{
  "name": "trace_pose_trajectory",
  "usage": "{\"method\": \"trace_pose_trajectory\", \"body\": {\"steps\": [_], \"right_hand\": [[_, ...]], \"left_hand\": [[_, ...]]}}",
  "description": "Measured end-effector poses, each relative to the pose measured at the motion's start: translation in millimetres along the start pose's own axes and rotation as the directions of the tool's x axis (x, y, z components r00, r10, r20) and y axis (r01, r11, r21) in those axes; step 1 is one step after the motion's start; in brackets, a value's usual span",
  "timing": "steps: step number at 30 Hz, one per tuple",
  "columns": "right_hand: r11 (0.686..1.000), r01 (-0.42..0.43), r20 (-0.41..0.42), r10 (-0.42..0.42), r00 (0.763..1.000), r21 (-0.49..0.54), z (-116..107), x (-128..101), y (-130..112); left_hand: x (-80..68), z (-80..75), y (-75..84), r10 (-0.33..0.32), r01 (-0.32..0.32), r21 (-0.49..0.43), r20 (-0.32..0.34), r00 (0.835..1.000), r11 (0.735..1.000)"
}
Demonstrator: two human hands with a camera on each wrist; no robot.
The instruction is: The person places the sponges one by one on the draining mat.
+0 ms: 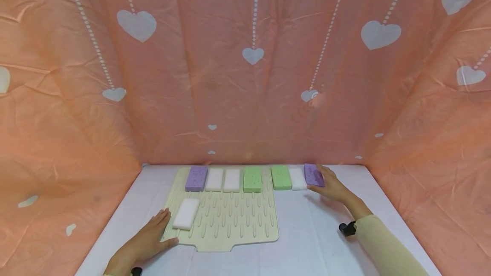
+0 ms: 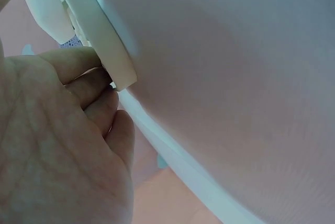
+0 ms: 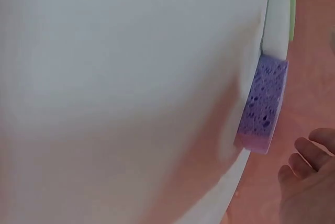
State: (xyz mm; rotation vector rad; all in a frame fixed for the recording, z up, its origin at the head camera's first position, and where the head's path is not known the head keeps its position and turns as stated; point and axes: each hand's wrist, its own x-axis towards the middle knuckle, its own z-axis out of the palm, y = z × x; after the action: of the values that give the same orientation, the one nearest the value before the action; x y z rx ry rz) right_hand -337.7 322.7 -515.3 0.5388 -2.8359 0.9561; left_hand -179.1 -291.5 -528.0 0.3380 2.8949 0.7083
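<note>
Beyond the right end of a back row lies a purple sponge (image 1: pixel 313 175), beside a white sponge (image 1: pixel 297 178) and a green one (image 1: pixel 281 177). My right hand (image 1: pixel 331 186) is around its right side, fingers spread; in the right wrist view the visible fingers (image 3: pixel 309 164) stand apart from the sponge. My left hand (image 1: pixel 149 235) rests at the front left corner of a cream ridged board (image 1: pixel 238 242), with its fingers (image 2: pixel 78 63) touching the board's edge. One white sponge (image 1: pixel 186 213) lies slanted on the board near that hand.
Along the board's back edge sit a purple sponge (image 1: pixel 196 178), two white sponges (image 1: pixel 215 180) and a green sponge (image 1: pixel 252 179). A white tabletop (image 1: pixel 307 242) lies underneath. Orange cloth (image 1: pixel 249 110) with pale hearts hangs behind and at both sides.
</note>
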Motion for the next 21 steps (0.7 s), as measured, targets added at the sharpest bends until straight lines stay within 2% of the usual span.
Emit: {"method": "trace_pose_trajectory", "body": {"steps": [5, 10, 16, 21], "right_hand": [[1.0, -0.016, 0.024, 0.016, 1.0, -0.001, -2, 11, 6], [0.997, -0.08, 0.079, 0.08, 0.994, 0.009, -4, 19, 10], [0.986, -0.164, 0.153, 0.16, 0.975, 0.01, -5, 25, 13], [0.987, -0.162, 0.161, 0.159, 0.974, 0.004, -6, 29, 17]], "left_hand": [[0.6, 0.1, -0.4, -0.005, 0.005, 0.002, 0.005, 1.0, 1.0], [0.9, 0.2, 0.3, -0.011, 0.011, -0.006, 0.006, 1.0, 1.0], [1.8, 1.3, -0.8, -0.014, 0.014, -0.002, 0.011, 1.0, 1.0], [2.0, 1.6, -2.3, -0.013, 0.013, 0.007, 0.007, 1.0, 1.0]]}}
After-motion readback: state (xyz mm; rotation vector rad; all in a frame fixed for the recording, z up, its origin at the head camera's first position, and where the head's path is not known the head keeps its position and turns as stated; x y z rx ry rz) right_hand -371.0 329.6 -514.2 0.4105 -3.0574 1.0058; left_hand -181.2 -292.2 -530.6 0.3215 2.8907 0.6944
